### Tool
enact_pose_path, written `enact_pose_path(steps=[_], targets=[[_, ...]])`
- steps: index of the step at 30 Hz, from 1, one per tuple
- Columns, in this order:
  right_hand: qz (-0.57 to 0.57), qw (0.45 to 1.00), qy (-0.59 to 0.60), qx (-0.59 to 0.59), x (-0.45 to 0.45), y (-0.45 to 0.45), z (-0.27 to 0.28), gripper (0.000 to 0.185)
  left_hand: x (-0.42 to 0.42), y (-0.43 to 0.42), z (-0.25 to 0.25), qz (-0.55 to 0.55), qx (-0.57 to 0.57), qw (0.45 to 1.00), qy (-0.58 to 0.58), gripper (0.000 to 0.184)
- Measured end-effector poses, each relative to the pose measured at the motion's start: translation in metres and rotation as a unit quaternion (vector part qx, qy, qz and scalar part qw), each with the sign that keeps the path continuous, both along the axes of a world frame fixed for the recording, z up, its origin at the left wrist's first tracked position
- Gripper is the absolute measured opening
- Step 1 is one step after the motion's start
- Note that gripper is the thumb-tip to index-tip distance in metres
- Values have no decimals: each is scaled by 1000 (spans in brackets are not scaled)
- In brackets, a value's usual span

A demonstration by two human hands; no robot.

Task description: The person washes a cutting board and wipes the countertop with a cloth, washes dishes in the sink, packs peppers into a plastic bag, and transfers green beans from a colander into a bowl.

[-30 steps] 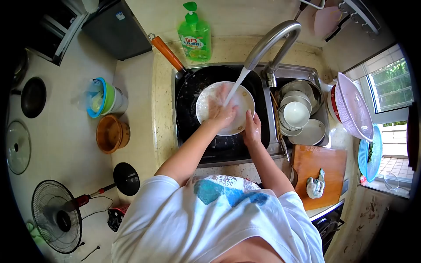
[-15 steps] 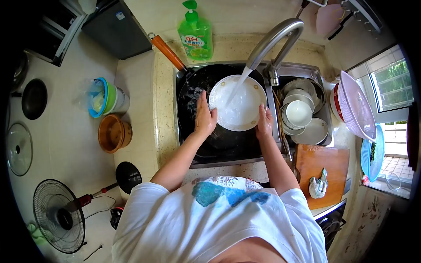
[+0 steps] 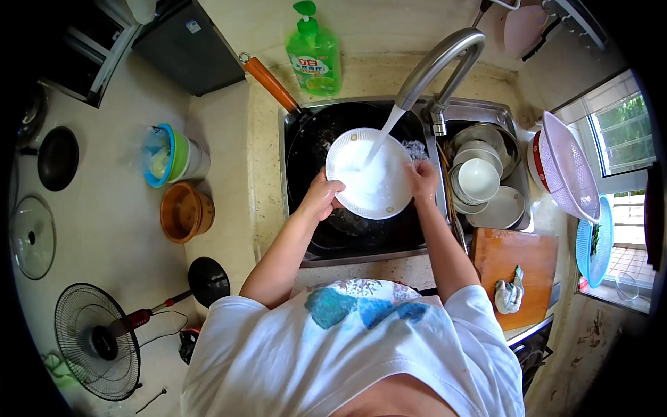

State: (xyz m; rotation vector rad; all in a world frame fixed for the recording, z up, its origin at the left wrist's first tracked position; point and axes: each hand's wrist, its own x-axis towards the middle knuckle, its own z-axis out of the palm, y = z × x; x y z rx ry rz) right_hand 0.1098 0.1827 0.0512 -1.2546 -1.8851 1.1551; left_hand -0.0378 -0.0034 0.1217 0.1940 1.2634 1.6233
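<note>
A white plate (image 3: 375, 193) with small round marks near its rim is tilted under the running faucet (image 3: 445, 59), and water strikes its upper face. My left hand (image 3: 321, 197) is closed on the plate's left edge, thumb on top, the other fingers hidden beneath. At the right rim, my right hand (image 3: 422, 182) is closed on the plate, its fingertips partly hidden. Below the plate, a black wok (image 3: 313, 156) with a wooden handle fills the left sink basin. Splashing water shows beyond my right hand.
In the right basin stand stacked white bowls (image 3: 478, 181) and plates. Chopsticks (image 3: 445, 177) lie along the divider. A green soap bottle (image 3: 314, 59) stands behind the sink. To the right are a wooden cutting board (image 3: 514, 257) with a crumpled cloth (image 3: 509, 293) and a pink colander (image 3: 566, 170).
The plate has moved slightly left and toward me and is tilted differently. My left hand has gone from flat fingers at the edge to a grip; my right hand has moved up along the rim.
</note>
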Motion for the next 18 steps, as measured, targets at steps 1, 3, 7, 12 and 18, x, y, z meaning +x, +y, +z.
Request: enact_pose_path(steps=[1,3,7,12,18], targets=[[-4,998,-6,-58,-3,5,3,24,0,-3,-1,-4,-26,998,-50,53],[-4,992,55,-115,0,8,7,24,1,-4,-7,-3,-42,992,-122,45],[93,960,144,-220,17,-1,36,29,-5,-4,-26,2,-88,973,-212,36],[233,967,91,56,35,-20,93,39,-10,5,-38,-20,-112,972,-204,29],[356,900,-89,236,44,-26,135,38,-43,3,-28,-101,-79,972,-198,31]])
